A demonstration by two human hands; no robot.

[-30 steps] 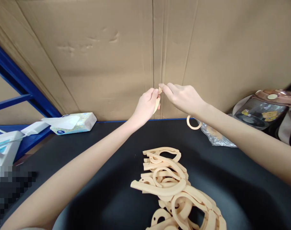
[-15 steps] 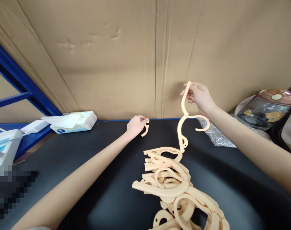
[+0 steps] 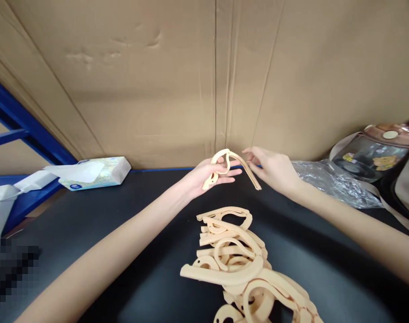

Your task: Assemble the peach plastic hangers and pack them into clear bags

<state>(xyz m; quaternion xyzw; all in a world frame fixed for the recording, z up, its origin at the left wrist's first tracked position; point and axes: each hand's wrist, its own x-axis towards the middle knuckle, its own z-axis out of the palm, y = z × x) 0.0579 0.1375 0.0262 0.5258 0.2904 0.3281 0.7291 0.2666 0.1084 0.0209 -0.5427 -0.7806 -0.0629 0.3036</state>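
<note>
A curved beige hook-shaped piece [image 3: 232,167] hangs between both hands above the black table [image 3: 90,224]. My left hand [image 3: 209,172] lies palm up under its looped end, thumb pressing on it. My right hand [image 3: 273,169] pinches the piece's long straight arm near its top. A heap of several similar beige curved pieces [image 3: 240,260] lies on the table just in front of the hands.
A cardboard wall [image 3: 177,80] closes off the back. A tissue pack [image 3: 90,172] lies at the left by a blue frame [image 3: 26,130]. Crumpled clear plastic [image 3: 328,181] and a lidded glass jar [image 3: 376,152] sit at the right.
My right hand has lowered the beige piece from high near the wall. My left hand let go of a small offcut and now supports the piece from below.
</note>
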